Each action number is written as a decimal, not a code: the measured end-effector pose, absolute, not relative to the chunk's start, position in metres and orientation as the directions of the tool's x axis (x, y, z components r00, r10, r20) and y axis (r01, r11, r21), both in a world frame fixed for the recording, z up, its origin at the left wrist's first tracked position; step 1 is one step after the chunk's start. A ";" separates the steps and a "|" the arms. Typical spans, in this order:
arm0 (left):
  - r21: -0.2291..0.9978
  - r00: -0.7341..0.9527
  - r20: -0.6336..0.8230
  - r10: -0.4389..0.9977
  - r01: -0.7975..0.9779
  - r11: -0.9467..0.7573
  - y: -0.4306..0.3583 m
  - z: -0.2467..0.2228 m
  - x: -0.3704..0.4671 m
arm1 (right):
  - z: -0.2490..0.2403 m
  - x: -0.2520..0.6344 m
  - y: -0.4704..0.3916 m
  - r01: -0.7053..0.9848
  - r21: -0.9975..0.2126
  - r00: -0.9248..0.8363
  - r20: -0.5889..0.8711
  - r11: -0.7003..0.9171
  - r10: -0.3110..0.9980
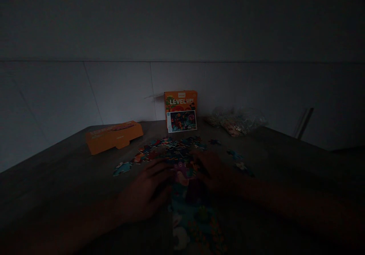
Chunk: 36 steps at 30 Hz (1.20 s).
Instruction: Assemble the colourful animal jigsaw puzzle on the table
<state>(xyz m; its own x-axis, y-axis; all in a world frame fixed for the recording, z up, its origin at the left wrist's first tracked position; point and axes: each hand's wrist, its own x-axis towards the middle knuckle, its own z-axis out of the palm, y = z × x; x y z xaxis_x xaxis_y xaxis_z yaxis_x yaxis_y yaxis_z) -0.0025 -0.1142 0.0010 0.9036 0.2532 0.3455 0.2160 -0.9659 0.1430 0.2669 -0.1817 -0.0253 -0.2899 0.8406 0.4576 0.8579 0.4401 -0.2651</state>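
The scene is very dark. A joined strip of jigsaw puzzle (186, 198) runs down the middle of the table, showing a pink creature, teal ground and orange plants. At its left edge lies my left hand (149, 188), fingers stretched toward the strip and thumb apart. My right hand (215, 173) reaches in over the upper right edge of the strip, its fingers apart and dimly lit; I make out nothing held in it. Just beyond both hands is a heap of loose puzzle pieces (171, 146), partly overlapping. What lies under the fingertips is hidden.
An orange puzzle box (181, 101) stands against the wall, a picture card (182, 121) leaning on it. An orange box lid (115, 137) lies back left, a clear plastic bag (238, 121) back right. Stray pieces sit at left (122, 168) and right (242, 166).
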 end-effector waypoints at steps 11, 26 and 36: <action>0.222 0.952 0.274 0.139 0.078 -0.972 -0.112 0.001 -0.005 | -0.014 0.255 -0.192 0.699 -0.287 -0.442 0.545 0.654 0.712; 0.526 0.742 0.535 0.403 0.080 -0.846 -0.103 0.001 -0.002 | -0.010 0.224 -0.202 0.660 -0.581 -0.297 0.380 0.476 0.876; 0.525 0.773 0.520 0.364 0.047 -0.850 -0.098 0.001 -0.001 | -0.013 0.235 -0.194 0.697 -0.415 -0.410 0.438 0.585 0.800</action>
<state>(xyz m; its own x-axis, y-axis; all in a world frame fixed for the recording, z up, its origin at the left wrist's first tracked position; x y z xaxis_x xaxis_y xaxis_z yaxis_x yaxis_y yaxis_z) -0.0011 -0.0979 0.0010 0.7728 0.3639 0.5200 0.0473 -0.8501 0.5245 0.2346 -0.1940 -0.0135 -0.4105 0.8000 0.4376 0.6971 0.5847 -0.4149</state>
